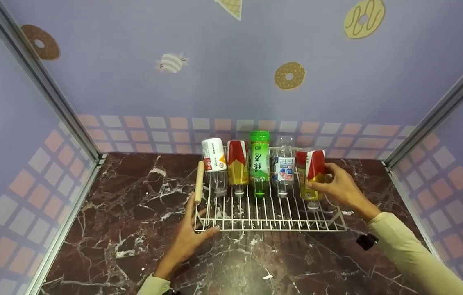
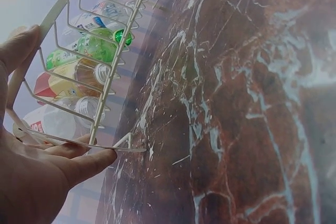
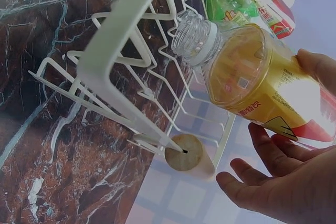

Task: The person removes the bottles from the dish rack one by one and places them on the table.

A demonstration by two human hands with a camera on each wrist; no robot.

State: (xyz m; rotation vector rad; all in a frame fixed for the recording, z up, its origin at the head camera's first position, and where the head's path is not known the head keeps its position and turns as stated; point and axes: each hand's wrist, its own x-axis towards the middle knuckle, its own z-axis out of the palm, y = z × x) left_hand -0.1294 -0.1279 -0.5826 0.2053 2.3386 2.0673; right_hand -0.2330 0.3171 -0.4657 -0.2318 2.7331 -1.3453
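Observation:
My right hand [image 1: 341, 186] pinches a red-and-yellow plastic bottle [image 1: 315, 169] between thumb and fingers at the right end of a white wire rack [image 1: 270, 230]. Its uncapped neck points downward, close to the wires in the right wrist view. At the rack's near left corner, my left hand [image 1: 186, 235] holds the frame, with the thumb on the front rail and fingers by the end. Standing neck-down in the rack from the left are a white-labelled bottle [image 1: 214, 155], another red-and-yellow bottle [image 1: 238, 163], a green bottle [image 1: 259, 159] and a clear bottle [image 1: 283, 168].
The rack has a wooden handle [image 1: 199, 182] on its left end and another wooden handle [image 3: 190, 153] on its right. It stands on a dark red marbled surface [image 1: 133, 229]. Lilac patterned walls [image 1: 223, 94] with metal corner strips enclose the back and sides.

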